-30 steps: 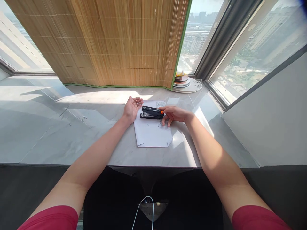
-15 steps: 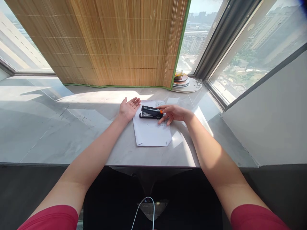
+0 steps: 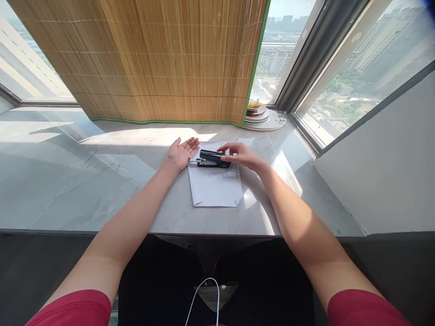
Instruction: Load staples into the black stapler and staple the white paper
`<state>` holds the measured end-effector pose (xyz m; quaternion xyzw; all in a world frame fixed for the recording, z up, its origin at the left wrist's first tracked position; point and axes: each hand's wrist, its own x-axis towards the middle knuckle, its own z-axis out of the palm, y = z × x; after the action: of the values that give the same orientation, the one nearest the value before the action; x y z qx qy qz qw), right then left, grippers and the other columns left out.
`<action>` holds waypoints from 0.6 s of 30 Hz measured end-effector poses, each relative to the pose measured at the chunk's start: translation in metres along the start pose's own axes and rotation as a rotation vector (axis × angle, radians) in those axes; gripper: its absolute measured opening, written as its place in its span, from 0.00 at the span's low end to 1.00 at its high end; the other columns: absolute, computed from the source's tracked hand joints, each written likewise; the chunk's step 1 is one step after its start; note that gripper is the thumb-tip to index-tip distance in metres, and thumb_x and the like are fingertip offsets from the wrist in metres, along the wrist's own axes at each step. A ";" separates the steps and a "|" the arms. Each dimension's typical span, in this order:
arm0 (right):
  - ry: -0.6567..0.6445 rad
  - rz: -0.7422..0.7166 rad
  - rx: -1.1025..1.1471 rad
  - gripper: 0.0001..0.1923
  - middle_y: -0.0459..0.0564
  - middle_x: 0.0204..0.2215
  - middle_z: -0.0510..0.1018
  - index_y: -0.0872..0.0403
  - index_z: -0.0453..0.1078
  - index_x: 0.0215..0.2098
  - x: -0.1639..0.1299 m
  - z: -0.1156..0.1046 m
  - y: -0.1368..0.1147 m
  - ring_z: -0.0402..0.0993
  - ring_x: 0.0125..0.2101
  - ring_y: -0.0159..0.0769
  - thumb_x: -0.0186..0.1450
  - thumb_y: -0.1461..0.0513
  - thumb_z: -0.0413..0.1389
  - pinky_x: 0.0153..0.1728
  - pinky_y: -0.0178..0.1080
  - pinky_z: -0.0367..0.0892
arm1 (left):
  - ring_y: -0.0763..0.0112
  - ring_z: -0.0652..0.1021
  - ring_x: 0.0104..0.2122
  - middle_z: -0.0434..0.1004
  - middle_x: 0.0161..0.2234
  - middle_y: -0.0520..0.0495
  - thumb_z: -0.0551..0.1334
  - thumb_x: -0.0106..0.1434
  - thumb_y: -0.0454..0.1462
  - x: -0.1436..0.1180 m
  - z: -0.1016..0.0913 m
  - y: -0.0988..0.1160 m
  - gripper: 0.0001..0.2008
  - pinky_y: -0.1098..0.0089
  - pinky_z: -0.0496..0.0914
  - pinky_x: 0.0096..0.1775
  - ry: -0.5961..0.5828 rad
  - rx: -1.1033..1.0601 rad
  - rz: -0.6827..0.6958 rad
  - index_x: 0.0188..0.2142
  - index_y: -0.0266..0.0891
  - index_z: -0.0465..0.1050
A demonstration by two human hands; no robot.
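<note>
Presently, the black stapler (image 3: 210, 155) lies on the white paper (image 3: 217, 190), toward the sheet's far end, on the counter (image 3: 112, 199). A slim metal part (image 3: 194, 160) juts from its left end toward the left hand (image 3: 180, 155). Left hand: palm up, opened out, beside the paper's left edge. Right hand (image 3: 243, 156): thumb and fingers at the stapler's right end; cannot tell whether gripping. Plates (image 3: 257, 119) stacked beyond, near the window corner.
</note>
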<state>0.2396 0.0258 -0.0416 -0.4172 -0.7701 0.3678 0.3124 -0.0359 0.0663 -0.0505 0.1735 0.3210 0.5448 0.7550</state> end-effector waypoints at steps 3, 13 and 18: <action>-0.033 -0.099 -0.128 0.22 0.48 0.37 0.76 0.53 0.80 0.43 0.006 0.011 0.003 0.67 0.33 0.35 0.57 0.48 0.70 0.35 0.38 0.63 | 0.59 0.84 0.47 0.83 0.45 0.34 0.49 0.77 0.44 0.000 0.001 0.000 0.24 0.60 0.77 0.54 -0.002 0.003 0.001 0.59 0.29 0.71; 0.364 -0.347 -0.215 0.11 0.50 0.38 0.73 0.48 0.82 0.43 0.008 0.023 -0.005 0.69 0.40 0.42 0.63 0.55 0.65 0.44 0.46 0.68 | 0.57 0.83 0.50 0.81 0.50 0.33 0.50 0.77 0.47 -0.008 0.006 -0.002 0.24 0.57 0.77 0.55 -0.076 0.036 -0.032 0.59 0.33 0.71; 0.460 -0.455 -0.493 0.14 0.52 0.42 0.73 0.38 0.77 0.52 0.009 0.023 -0.005 0.65 0.47 0.50 0.68 0.57 0.61 0.51 0.57 0.67 | 0.52 0.84 0.48 0.81 0.48 0.30 0.51 0.77 0.49 -0.013 0.013 -0.008 0.25 0.52 0.78 0.53 -0.144 0.103 -0.178 0.59 0.32 0.72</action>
<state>0.2152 0.0243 -0.0486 -0.3698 -0.8180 -0.0091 0.4405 -0.0235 0.0528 -0.0421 0.2217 0.3074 0.4447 0.8116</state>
